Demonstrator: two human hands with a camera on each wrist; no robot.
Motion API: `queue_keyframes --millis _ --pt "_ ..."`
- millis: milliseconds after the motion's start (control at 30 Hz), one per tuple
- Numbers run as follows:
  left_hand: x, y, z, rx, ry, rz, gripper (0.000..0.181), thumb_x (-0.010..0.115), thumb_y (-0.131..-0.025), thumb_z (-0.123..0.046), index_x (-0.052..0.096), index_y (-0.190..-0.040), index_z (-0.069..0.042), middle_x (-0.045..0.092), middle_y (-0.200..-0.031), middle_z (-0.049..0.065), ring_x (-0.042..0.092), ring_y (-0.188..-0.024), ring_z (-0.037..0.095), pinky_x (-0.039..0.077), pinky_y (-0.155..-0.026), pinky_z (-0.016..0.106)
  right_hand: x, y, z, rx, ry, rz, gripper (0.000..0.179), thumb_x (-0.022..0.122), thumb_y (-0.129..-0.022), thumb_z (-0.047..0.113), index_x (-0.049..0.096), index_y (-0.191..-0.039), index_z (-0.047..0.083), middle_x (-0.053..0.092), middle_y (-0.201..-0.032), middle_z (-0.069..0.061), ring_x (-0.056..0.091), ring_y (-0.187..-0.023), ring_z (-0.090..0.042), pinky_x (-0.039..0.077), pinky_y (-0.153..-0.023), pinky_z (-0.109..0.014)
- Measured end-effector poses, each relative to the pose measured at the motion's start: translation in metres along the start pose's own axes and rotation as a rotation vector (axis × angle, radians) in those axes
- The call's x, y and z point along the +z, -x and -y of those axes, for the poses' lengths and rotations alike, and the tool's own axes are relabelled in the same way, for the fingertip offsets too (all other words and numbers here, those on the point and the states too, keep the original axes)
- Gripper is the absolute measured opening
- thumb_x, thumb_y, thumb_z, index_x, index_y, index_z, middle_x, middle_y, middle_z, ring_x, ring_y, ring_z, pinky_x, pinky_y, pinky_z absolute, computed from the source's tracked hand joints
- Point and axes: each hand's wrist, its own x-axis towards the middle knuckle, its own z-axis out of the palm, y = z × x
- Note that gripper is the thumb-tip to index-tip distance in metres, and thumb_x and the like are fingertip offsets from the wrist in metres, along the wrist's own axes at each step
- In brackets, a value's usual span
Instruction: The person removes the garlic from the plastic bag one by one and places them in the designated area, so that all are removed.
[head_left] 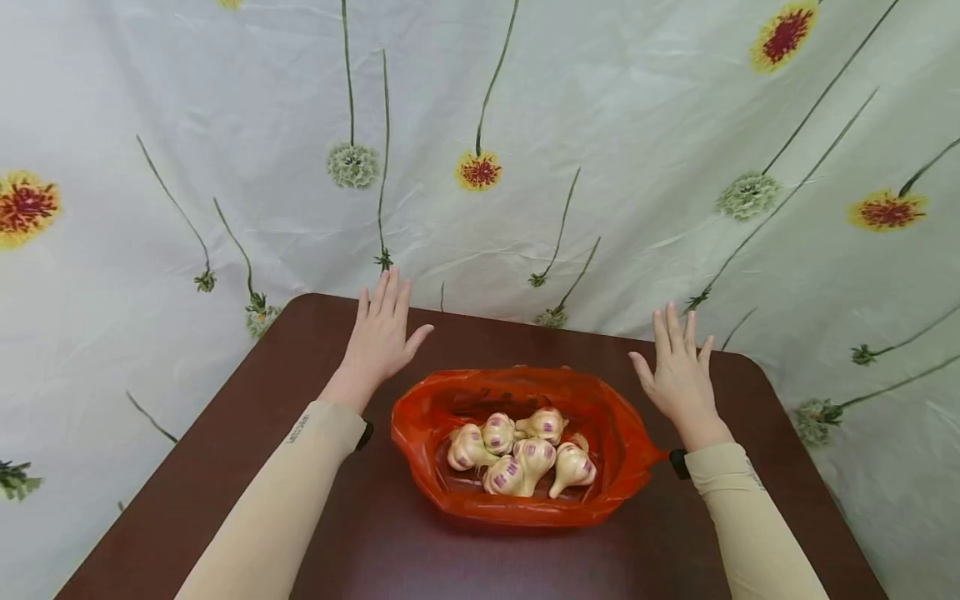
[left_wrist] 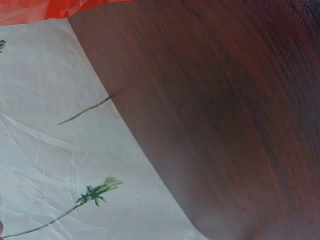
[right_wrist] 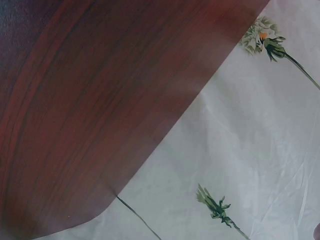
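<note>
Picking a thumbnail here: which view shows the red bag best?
The head view: it shows the open red bag, full rim, with garlic bulbs inside. The left wrist view catches only a strip, top left; the right wrist view shows none.

Perhaps a home: flowered cloth (head_left: 615, 125).
</note>
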Motion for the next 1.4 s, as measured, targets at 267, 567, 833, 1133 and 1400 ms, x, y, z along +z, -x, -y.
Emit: queue_keyframes --millis 267,567,833,1133,1400 --pt "-0.004 0.001 0.001 -0.004 -0.001 0.011 0.081 0.048 -0.101 -0.047 0.014 -0.156 0.002 0.000 -0.165 0.022 0.000 -0.153 0.036 0.003 -0.122 0.058 -0.005 0.002 0.002 -0.004 0.009 -0.005 0.077 0.051 -0.102 0.036 0.009 -0.158 0.004 0.002 -0.166 -0.019 -0.005 -0.151 -0.044 0.004 -0.111 -0.075" --pt "-0.010 0.005 0.003 -0.014 0.055 -0.012 0.082 0.050 -0.100 -0.046 0.015 -0.156 0.002 0.002 -0.164 0.023 0.003 -0.153 0.039 0.005 -0.121 0.060 -0.012 0.002 0.007 -0.026 -0.018 -0.045 0.076 0.051 -0.102 0.035 0.011 -0.158 0.004 0.005 -0.165 -0.021 -0.005 -0.151 -0.043 0.004 -0.111 -0.075" --pt "-0.010 0.008 0.007 -0.013 0.063 -0.002 0.082 0.051 -0.100 -0.046 0.014 -0.156 0.003 0.002 -0.164 0.024 0.004 -0.152 0.040 0.006 -0.120 0.061 -0.017 0.002 0.008 -0.003 -0.043 -0.028 0.074 0.050 -0.103 0.036 0.011 -0.158 0.005 0.004 -0.165 -0.019 -0.007 -0.151 -0.042 0.001 -0.113 -0.073" --pt "-0.014 0.012 0.010 -0.033 0.131 -0.002 0.082 0.052 -0.100 -0.044 0.014 -0.155 0.003 0.004 -0.164 0.025 0.004 -0.151 0.041 0.007 -0.120 0.062 -0.029 0.008 0.009 -0.004 -0.105 -0.049 0.072 0.051 -0.103 0.034 0.015 -0.157 0.002 0.007 -0.165 -0.021 -0.005 -0.152 -0.041 0.001 -0.114 -0.072" --pt "-0.027 0.019 0.010 -0.048 0.205 0.019 0.082 0.051 -0.100 -0.042 0.010 -0.156 0.003 0.007 -0.163 0.026 0.006 -0.151 0.042 0.010 -0.119 0.062 -0.038 0.017 0.014 -0.022 -0.186 -0.094 0.069 0.054 -0.101 0.028 0.022 -0.154 -0.003 0.011 -0.164 -0.022 0.001 -0.151 -0.045 0.007 -0.113 -0.073"
